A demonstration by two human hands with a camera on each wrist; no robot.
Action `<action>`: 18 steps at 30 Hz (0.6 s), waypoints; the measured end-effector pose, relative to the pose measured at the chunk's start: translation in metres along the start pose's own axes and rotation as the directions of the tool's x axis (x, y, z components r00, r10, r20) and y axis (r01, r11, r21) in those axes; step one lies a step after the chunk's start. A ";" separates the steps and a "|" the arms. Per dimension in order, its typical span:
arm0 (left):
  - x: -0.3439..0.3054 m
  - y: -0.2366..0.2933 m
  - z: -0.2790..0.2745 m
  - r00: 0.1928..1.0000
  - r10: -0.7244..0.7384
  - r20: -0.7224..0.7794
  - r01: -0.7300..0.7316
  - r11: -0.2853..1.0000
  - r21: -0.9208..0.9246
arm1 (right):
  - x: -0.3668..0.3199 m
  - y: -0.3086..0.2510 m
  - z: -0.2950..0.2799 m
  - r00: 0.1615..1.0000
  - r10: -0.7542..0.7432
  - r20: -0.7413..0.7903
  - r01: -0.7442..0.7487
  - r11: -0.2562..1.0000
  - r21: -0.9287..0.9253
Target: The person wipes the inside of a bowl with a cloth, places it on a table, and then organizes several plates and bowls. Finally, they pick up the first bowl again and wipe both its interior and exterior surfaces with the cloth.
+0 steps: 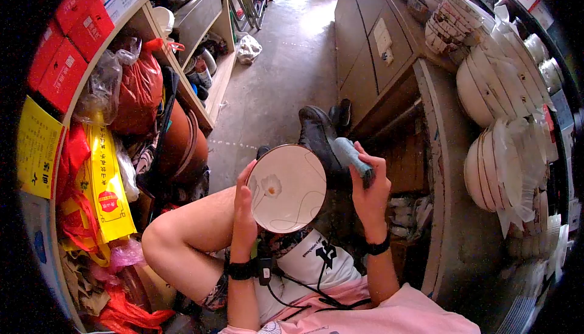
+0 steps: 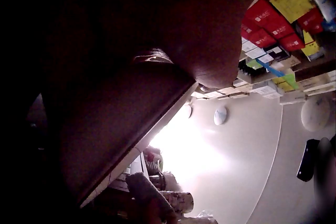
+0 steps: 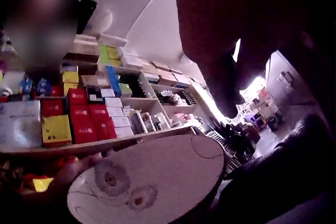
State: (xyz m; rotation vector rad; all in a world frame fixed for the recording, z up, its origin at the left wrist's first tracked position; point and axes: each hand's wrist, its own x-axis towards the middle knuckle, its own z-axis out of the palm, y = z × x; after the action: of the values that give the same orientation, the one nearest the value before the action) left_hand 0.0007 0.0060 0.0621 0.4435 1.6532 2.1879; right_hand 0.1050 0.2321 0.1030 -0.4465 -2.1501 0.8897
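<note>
A white bowl with a thin dark rim and a grey flower inside is held over the lap, its inside facing up. My left hand grips it at the left side, with part of the hand hidden behind it. The right wrist view shows the bowl with two grey flowers on its inner surface. To the right of the bowl and apart from it, my right hand holds a rolled-up blue-grey cloth between thumb and fingers. That cloth also appears past the bowl's rim in the left wrist view.
Stacked bowls with wrapping between them stand on the counter at the right. Shelves at the left hold red boxes, a yellow bag and a red plastic bag. Grey floor stretches ahead between shelves and cabinets.
</note>
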 end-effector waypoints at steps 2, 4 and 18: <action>0.001 -0.006 -0.003 1.000 -0.002 -0.011 0.002 1.000 0.011 | 0.000 -0.001 -0.001 0.999 0.036 0.007 -0.036 0.995 0.089; 0.000 -0.014 -0.007 0.996 -0.073 -0.048 0.064 0.983 -0.172 | -0.002 -0.002 -0.001 0.973 0.230 0.011 -0.211 0.874 0.438; -0.023 0.016 0.005 0.828 -0.516 0.220 0.499 0.501 -0.707 | -0.002 -0.033 0.008 0.936 -0.352 0.018 0.299 0.821 0.487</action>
State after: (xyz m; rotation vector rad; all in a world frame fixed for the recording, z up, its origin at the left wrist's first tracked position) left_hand 0.0216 -0.0046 0.0781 -0.2895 0.5991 2.1260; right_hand 0.0991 0.2038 0.1218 0.2226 -1.9223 1.2128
